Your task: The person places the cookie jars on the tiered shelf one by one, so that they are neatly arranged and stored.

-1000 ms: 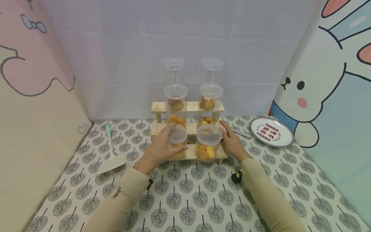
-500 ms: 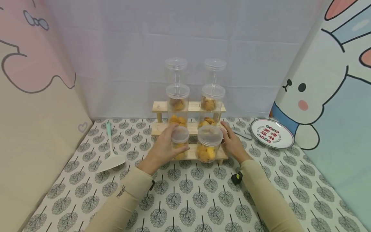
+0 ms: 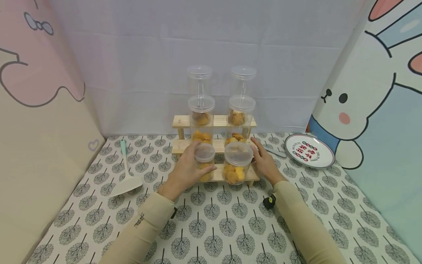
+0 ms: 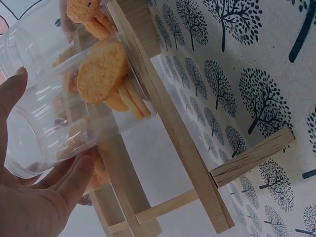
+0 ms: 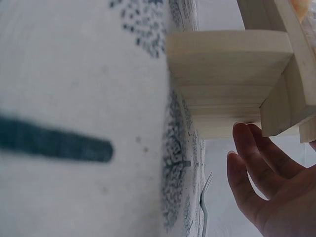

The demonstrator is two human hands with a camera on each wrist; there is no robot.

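A wooden three-step rack (image 3: 220, 176) bears several clear lidded jars. My left hand (image 3: 184, 167) grips the front left jar (image 3: 205, 172) near its lid; cookies are inside. In the left wrist view, the thumb (image 4: 14, 91) lies on one side of that jar and fingers curve behind it. Beside it on the lowest step stands the front right jar (image 3: 234, 172), also holding cookies. My right hand (image 3: 266, 165) is at the rack's right end, close to this jar. Its fingers (image 5: 259, 163) are loosely bent at the wooden side piece; whether they press it I cannot tell.
Middle-step jars (image 3: 202, 124) hold cookies; taller-standing jars (image 3: 243, 82) are behind them. A white spatula (image 3: 126, 183) with a green handle lies left. At right are a white plate (image 3: 309, 151) and a fork (image 5: 204, 202). A patterned cloth (image 3: 212, 223) covers the table.
The head view shifts slightly. Both hands stay at the same places, the left on the front left jar and the right at the rack's right end.
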